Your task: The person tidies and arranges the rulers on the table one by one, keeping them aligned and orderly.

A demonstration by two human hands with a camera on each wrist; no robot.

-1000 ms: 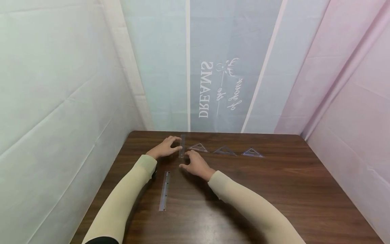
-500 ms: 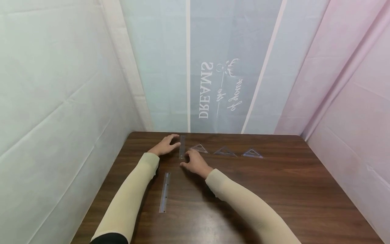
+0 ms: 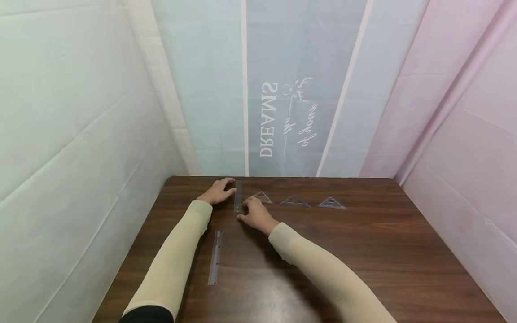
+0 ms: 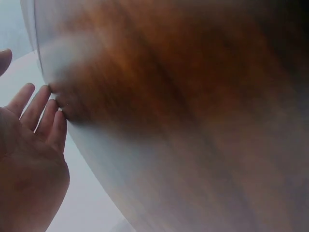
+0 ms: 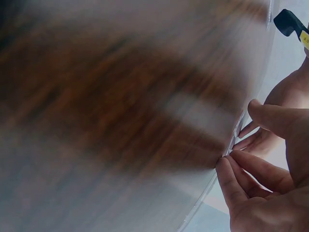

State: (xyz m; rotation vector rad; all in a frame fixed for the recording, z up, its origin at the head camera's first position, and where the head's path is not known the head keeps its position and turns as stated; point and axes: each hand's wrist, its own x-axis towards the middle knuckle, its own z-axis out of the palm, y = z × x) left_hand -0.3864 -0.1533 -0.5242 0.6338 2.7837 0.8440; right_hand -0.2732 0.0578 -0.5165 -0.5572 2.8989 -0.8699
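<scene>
A clear straight ruler point(image 3: 238, 196) lies on the dark wooden table point(image 3: 363, 251) near its far edge, pointing away from me. My left hand point(image 3: 220, 191) lies flat beside it, its straight fingers touching the ruler's left edge. My right hand point(image 3: 253, 213) is at the ruler's near end, with fingertips against its right side. The blurred left wrist view shows the left hand point(image 4: 29, 145) with its fingers straight. The right wrist view shows the right hand point(image 5: 260, 193) with thumb and fingers spread around a thin clear edge.
A second clear ruler point(image 3: 215, 257) lies nearer me on the left, beside my left forearm. Three clear triangles point(image 3: 295, 200) sit in a row to the right of the hands. Cloth walls enclose the table on three sides.
Both hands stay at the far ruler and have shifted only slightly. The arms reach a little further out and the view has drifted slightly.
</scene>
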